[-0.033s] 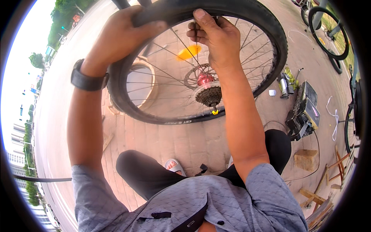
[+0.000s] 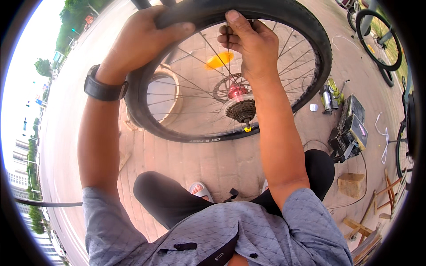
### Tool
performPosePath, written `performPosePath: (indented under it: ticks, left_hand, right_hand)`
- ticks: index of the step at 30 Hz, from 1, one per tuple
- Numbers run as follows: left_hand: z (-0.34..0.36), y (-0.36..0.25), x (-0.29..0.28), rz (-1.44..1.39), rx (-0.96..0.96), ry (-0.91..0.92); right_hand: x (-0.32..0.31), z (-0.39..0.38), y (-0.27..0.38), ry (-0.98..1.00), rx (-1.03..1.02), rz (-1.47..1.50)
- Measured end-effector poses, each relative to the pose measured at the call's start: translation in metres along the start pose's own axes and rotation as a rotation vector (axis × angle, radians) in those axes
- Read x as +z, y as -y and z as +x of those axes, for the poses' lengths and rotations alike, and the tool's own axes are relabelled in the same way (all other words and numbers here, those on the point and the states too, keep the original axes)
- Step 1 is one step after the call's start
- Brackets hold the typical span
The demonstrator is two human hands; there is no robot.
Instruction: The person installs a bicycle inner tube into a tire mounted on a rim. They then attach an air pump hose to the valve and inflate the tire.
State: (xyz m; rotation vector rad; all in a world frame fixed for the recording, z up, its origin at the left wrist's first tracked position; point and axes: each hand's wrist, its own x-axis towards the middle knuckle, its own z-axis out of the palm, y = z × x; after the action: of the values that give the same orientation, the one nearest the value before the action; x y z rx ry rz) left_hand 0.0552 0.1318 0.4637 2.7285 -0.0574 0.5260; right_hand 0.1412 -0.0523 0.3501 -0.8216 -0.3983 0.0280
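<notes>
A bicycle wheel (image 2: 326, 57) with a black tire is held up in front of me, tilted. My left hand (image 2: 148, 37), a dark watch on its wrist, wraps over the tire at the upper left, thumb along the inner side. At the top of the rim, my right hand (image 2: 250, 37) is closed. Its thumb tip presses at the rim edge while the fingers curl round a thin dark rod (image 2: 227, 35); whether this is a spoke or a valve stem, I cannot tell. The sprocket cassette (image 2: 241, 111), red hub (image 2: 237, 91) and a yellow reflector (image 2: 219, 60) show between my arms.
A round pale-rimmed basin (image 2: 177, 95) stands behind the spokes. To the right lie a small foot pump (image 2: 329, 99), a black toolbox (image 2: 350, 128), a wooden block (image 2: 351, 184) and white cord (image 2: 382, 137). Another bicycle (image 2: 377, 40) is at the far right.
The view has shifted very slightly. Both hands keep the same hold on the wheel.
</notes>
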Motion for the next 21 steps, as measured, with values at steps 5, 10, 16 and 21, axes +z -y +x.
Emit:
performPosePath:
  ticks: [5, 10, 16, 21]
  left_hand:
    - [-0.003, 0.001, 0.000, -0.174, -0.123, 0.044]
    - [0.002, -0.002, 0.000, -0.253, -0.216, 0.055]
    - [0.004, -0.017, -0.013, 0.055, -0.147, 0.127]
    - [0.031, -0.028, 0.009, -0.005, 0.296, 0.052]
  right_hand:
    - [0.003, 0.000, -0.006, -0.040, 0.013, -0.042]
    - [0.008, 0.001, 0.000, -0.068, 0.061, -0.076]
    - [0.010, 0.001, -0.007, -0.009, 0.054, -0.059]
    - [0.006, -0.002, -0.010, 0.053, 0.108, 0.110]
